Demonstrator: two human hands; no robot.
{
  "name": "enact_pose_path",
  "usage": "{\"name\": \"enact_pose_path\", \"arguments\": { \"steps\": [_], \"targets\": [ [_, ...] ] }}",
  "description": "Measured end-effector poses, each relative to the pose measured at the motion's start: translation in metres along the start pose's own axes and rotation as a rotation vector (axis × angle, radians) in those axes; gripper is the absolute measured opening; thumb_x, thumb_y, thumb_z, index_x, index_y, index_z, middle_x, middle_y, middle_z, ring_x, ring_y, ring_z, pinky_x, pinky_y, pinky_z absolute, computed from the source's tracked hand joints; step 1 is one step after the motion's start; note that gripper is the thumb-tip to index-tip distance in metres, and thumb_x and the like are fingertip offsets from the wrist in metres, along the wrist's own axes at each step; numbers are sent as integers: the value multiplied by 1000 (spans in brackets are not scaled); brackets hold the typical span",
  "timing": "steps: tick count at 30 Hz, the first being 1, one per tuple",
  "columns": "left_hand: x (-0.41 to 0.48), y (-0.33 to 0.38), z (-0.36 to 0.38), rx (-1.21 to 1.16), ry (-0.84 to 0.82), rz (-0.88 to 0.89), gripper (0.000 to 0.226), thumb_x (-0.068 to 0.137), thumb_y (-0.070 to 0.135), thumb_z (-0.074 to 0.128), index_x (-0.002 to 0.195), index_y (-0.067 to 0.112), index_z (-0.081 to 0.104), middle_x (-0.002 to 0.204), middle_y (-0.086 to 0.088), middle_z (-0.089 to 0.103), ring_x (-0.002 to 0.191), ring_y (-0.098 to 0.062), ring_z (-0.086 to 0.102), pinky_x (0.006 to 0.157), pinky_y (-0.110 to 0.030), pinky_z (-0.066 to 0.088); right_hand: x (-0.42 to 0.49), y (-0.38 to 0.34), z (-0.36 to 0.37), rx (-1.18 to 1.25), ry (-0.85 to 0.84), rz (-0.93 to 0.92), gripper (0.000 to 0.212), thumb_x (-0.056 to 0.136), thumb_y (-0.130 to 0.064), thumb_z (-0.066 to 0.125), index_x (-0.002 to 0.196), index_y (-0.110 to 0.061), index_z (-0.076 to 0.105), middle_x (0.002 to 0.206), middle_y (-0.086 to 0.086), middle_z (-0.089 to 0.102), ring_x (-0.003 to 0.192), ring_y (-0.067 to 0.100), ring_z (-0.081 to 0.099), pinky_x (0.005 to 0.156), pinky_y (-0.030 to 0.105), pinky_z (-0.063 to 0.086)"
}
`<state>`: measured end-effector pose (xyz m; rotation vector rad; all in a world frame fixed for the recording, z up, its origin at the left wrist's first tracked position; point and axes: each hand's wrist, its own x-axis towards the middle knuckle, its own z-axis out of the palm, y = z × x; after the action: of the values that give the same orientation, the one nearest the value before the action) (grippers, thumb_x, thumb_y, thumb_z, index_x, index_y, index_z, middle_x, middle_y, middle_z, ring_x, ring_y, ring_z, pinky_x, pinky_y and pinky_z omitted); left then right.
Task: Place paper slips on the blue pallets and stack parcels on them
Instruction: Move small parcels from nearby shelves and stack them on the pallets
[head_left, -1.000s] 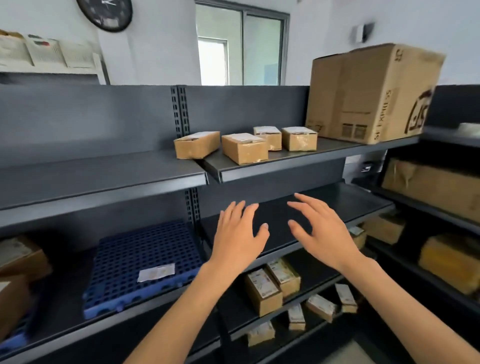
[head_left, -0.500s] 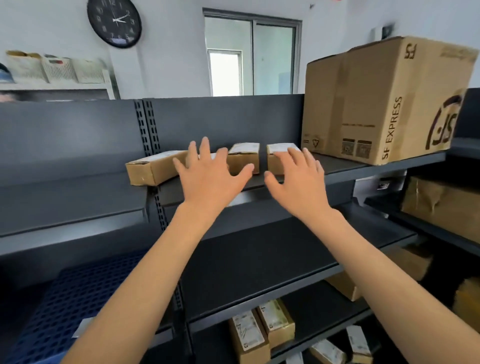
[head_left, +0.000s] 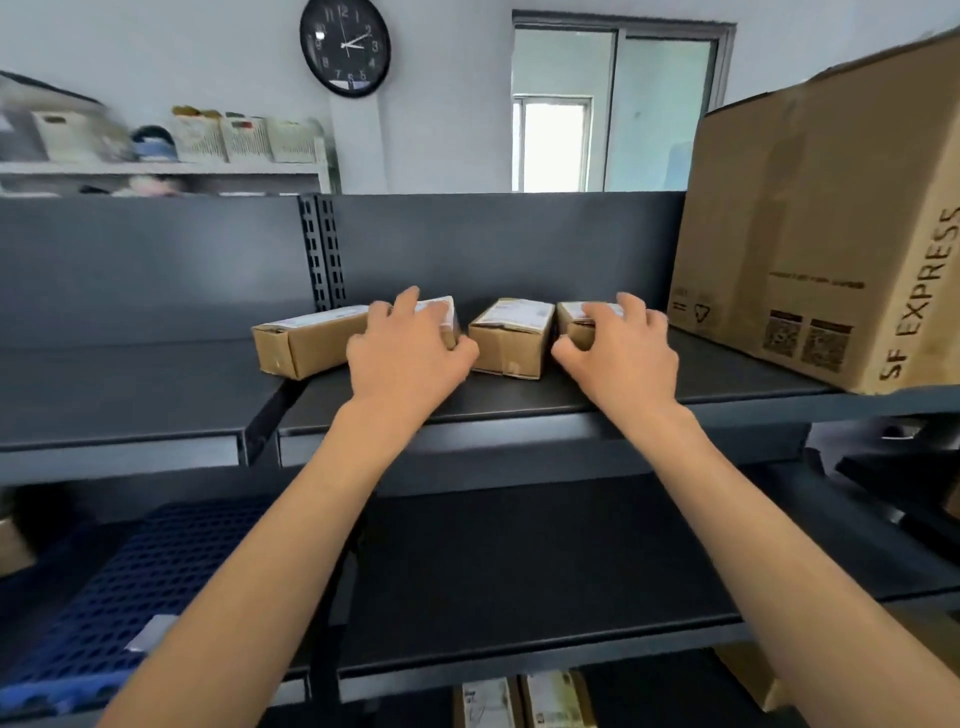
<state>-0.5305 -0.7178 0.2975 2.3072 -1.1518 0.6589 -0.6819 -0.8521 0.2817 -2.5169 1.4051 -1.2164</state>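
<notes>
Several small cardboard parcels with white labels sit in a row on the upper dark shelf (head_left: 519, 400). My left hand (head_left: 410, 351) grips the second parcel (head_left: 441, 312), fingers over its top and thumb at its right side. My right hand (head_left: 621, 348) grips the rightmost small parcel (head_left: 576, 325) the same way, thumb at its left side. Untouched are the leftmost parcel (head_left: 306, 343) and the third parcel (head_left: 511, 335) between my hands. At the lower left lies a blue pallet (head_left: 171, 561) with a white paper slip (head_left: 150, 631) on it, partly hidden by my left forearm.
A large SF Express carton (head_left: 821, 234) stands at the right end of the upper shelf, close to my right hand. The middle shelf (head_left: 519, 571) below is bare. More small parcels (head_left: 524, 701) lie on a lower shelf. A wall clock (head_left: 344, 47) hangs behind.
Both hands rose from the middle shelf level to the upper shelf and closed over two small parcels. The view tilted up and moved closer to the shelf.
</notes>
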Motion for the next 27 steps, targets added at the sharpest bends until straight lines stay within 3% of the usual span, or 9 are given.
{"name": "enact_pose_path", "arguments": {
  "steps": [5,8,11,16,21,27],
  "targets": [
    [-12,-8,-32,6,261,-87,49,85,47,53,129,27,59,145,2,49,129,-28,41,85,-44,47,-4,-17,-27,223,180,-211,52,89,-49,56,134,-25,53,151,5,37,137,28,28,82,47,51],
    [-35,-22,-56,76,329,-151,48,86,51,52,128,29,58,139,6,52,125,-23,44,79,-40,46,-28,-49,-34,483,190,-388,53,88,-47,58,136,-24,53,150,3,40,138,26,28,88,43,47],
    [-74,-48,-84,121,381,-217,46,88,50,52,128,29,58,132,8,56,122,-21,47,76,-34,40,-63,-91,-29,723,96,-526,54,87,-47,59,136,-24,54,149,2,43,137,24,33,102,33,34],
    [-157,-120,-150,314,437,-388,46,87,50,51,126,26,60,127,5,60,118,-24,49,84,-38,44,-138,-171,-17,1006,-145,-655,54,86,-44,62,136,-22,56,149,0,43,136,21,34,104,25,25],
    [-235,-197,-196,378,470,-539,44,87,48,51,125,26,61,126,5,60,119,-23,49,83,-37,43,-215,-244,-6,1042,-305,-797,56,87,-45,62,139,-24,52,152,-3,39,139,18,27,99,26,27],
    [-304,-294,-188,328,396,-585,43,87,48,52,123,27,61,123,10,60,118,-19,49,82,-33,43,-287,-305,53,1000,-400,-816,57,86,-41,66,138,-23,53,149,-4,41,138,17,30,97,30,36]
  ]
}}
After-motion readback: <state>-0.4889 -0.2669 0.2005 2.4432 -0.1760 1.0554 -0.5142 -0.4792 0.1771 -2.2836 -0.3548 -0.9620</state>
